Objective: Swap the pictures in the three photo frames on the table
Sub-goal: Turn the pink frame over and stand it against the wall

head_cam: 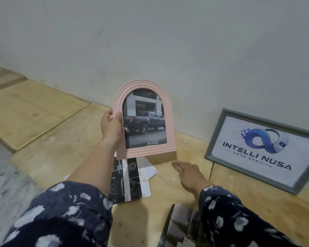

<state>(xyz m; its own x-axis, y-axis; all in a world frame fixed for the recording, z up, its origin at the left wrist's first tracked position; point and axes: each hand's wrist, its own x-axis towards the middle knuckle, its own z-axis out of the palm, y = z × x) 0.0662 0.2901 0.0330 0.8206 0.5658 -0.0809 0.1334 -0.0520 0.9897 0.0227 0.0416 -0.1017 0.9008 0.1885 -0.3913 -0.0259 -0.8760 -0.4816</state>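
Note:
My left hand (111, 128) grips the left edge of a pink arched photo frame (169, 129), held upright above the table, thumb on its front. The frame shows a dark pickup truck picture (144, 125) with a Toyota mark. My right hand (189, 173) lies flat on the table, fingers straight, its tips touching the corner of a light wooden piece (165, 157) half hidden behind the pink frame. A grey frame (213, 139) with a blue logo picture (262, 148) leans against the wall at the right. Loose printed pictures (132, 177) lie under the pink frame.
The wooden table (239, 202) runs along a pale wall (150, 41). A separate plywood board (30, 111) lies at the left. A blurred dark-edged sheet or frame (178, 225) sits at the near edge between my patterned sleeves. Marbled floor (4, 175) shows at lower left.

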